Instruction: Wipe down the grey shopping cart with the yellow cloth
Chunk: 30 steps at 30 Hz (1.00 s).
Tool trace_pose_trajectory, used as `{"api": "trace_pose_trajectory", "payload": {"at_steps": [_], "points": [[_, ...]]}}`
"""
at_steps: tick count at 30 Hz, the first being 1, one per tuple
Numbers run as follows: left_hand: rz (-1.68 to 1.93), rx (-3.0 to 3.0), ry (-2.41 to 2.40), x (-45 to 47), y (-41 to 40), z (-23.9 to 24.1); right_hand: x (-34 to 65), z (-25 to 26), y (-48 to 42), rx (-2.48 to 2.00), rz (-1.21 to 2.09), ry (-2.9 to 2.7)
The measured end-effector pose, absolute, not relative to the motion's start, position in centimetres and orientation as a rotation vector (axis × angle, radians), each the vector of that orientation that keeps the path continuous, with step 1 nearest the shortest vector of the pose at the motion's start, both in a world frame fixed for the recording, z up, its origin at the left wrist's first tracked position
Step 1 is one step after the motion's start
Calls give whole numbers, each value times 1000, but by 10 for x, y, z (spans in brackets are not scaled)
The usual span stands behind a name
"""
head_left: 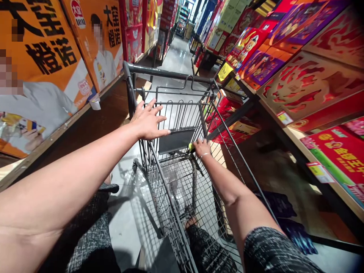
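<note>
Yellow-green item point(191, 146) by the right hand point(203, 147), over a shopping cart point(176, 141)
It lies just left of the curled fingers, grip unclear; the left hand point(147, 120) spreads open.

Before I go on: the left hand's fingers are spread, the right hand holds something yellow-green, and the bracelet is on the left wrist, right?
Not quite: in the head view, the bracelet is at the wrist of the right hand, which holds the yellow-green item. The left hand has its fingers spread.
</note>
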<state>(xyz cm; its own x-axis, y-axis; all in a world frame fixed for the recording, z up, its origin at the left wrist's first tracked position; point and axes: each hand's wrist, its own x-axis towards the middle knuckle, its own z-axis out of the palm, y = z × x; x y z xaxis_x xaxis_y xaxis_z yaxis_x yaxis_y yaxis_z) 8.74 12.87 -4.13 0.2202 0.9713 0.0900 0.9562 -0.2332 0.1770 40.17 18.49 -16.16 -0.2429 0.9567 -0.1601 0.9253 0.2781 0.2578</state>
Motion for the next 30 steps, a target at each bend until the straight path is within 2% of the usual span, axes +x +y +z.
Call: {"api": "trace_pose_trajectory", "payload": {"at_steps": [4, 7, 9, 12, 16, 22, 26, 30], "points": [[319, 2426, 1838, 84, 131, -44, 402, -79, 238, 1882, 644, 2318], [291, 2450, 1761, 79, 136, -46, 399, -41, 272, 1951, 741, 2322], [252, 2470, 1739, 76, 141, -47, 399, -43, 282, 1958, 728, 2316], [199, 2487, 1754, 75, 148, -48, 402, -85, 276, 1952, 651, 2294], [175, 2485, 1780, 76, 152, -47, 409, -170, 240, 1941, 424, 2243], [224, 2469, 1766, 76, 151, -44, 405, -274, 166, 2134, -245, 1947], [263, 2454, 1749, 75, 151, -44, 381, -306, 124, 2154, -462, 1895], [308, 2442, 1785, 78, 151, -44, 338, -309, 86, 2041, -759, 2034]]}}
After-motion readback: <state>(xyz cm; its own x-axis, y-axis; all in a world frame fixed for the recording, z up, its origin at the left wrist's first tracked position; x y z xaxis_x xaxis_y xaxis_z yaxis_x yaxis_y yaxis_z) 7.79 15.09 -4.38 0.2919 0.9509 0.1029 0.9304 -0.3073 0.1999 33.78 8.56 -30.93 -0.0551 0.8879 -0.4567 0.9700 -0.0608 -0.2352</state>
